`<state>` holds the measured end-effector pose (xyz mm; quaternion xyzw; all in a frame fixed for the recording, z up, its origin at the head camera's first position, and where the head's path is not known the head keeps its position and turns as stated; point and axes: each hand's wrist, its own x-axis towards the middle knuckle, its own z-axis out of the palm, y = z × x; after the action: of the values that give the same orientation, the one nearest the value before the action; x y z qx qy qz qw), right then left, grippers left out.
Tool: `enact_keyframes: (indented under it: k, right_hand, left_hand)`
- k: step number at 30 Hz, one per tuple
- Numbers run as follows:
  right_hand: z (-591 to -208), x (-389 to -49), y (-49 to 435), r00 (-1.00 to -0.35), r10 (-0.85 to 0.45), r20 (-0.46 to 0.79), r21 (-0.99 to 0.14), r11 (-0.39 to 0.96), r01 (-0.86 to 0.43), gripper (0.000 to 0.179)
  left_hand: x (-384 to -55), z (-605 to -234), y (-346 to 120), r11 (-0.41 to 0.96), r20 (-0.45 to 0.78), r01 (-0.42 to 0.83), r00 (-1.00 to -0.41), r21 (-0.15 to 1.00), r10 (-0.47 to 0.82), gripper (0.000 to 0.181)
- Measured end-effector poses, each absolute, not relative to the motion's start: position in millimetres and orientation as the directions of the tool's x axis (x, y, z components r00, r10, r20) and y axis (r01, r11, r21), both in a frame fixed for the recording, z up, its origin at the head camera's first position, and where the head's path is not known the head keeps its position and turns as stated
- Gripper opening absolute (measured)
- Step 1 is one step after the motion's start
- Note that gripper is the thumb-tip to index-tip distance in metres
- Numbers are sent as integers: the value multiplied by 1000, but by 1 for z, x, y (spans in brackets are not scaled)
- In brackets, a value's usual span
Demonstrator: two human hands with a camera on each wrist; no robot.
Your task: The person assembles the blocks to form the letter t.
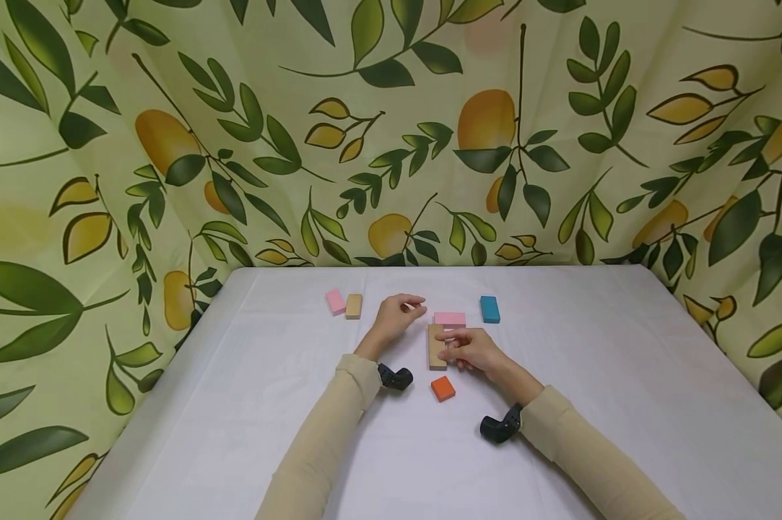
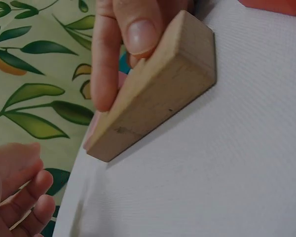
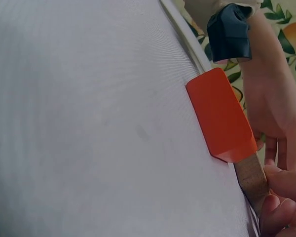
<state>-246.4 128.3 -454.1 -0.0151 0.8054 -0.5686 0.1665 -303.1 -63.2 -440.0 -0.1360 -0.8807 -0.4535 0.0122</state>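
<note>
A long wooden block [image 1: 437, 347] lies in the middle of the white table, with a pink block [image 1: 450, 319] just beyond its far end. Over its right part comes my right hand [image 1: 471, 349], thumb and index fingertips touching the upper side. The left wrist view shows the same wooden block [image 2: 153, 101] close up, the index finger stretched along it and the thumb at its edge. My left hand [image 1: 396, 318] hovers left of the pink block, fingers loosely bent and holding nothing. Nearer to me sits an orange block [image 1: 442, 388], large in the right wrist view.
At the back left lie another pink block [image 1: 336, 302] and a small wooden block [image 1: 354, 306], side by side. A blue block [image 1: 490, 309] is at the back right. Behind the white table [image 1: 235, 404] hangs a leaf-patterned curtain [image 1: 391, 144].
</note>
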Motion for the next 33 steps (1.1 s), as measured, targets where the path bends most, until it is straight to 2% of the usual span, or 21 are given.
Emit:
enact_keyframes:
  k: [9, 21, 33]
  right_hand:
    - [-453, -245, 127, -945, -217, -247, -920, 358, 158, 45]
    - [-453, -246, 127, -940, -202, -277, -919, 342, 198, 45]
    - [-453, -245, 128, -944, -224, -243, -924, 351, 154, 46]
  left_hand:
    - [-302, -434, -74, 542, 172, 237, -971, 806, 168, 27]
    - [-292, -416, -86, 546, 176, 242, -969, 802, 171, 30]
    - [-293, -410, -103, 579, 202, 272, -962, 769, 183, 28]
